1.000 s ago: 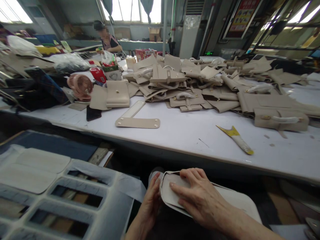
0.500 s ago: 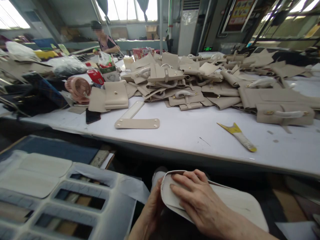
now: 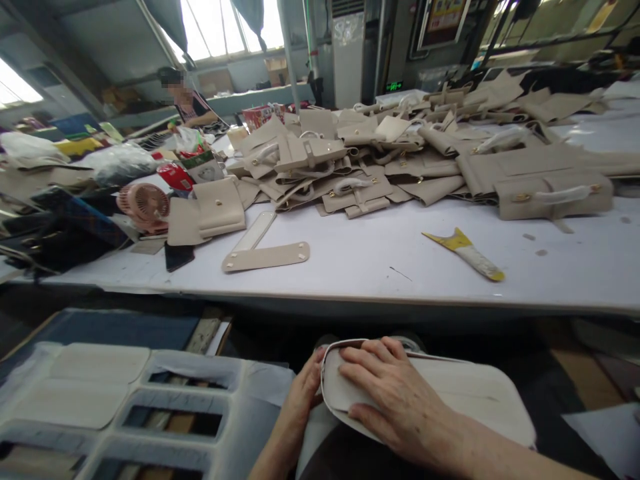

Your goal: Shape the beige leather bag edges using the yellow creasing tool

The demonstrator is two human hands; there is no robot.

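Note:
An off-white bag piece with rounded ends and a raised rim (image 3: 480, 393) lies over my lap, its flat panel facing up. My right hand (image 3: 395, 393) rests on the panel's left part, fingers stretched out and pressed flat against it, some reaching the far rim. At the left end, my left hand (image 3: 303, 393) is closed around the outside of the rim. Part of its fingers is hidden behind the piece. Left of my hands lies a pale frame (image 3: 233, 407) with rectangular openings, carrying whitish rounded panels (image 3: 80, 403).
The white table (image 3: 350, 267) ahead bears a pile of beige bag parts (image 3: 360, 180). Nearer lie a yellow-and-white tool (image 3: 465, 253), two beige strips (image 3: 267, 257) and a dark phone (image 3: 179, 255). A pink fan (image 3: 145, 207) stands left. A person (image 3: 187, 103) sits beyond.
The camera view has turned and tilted a little. My left hand has shifted slightly up along the rim; my right thumb shows more now. The bag piece stays in place.

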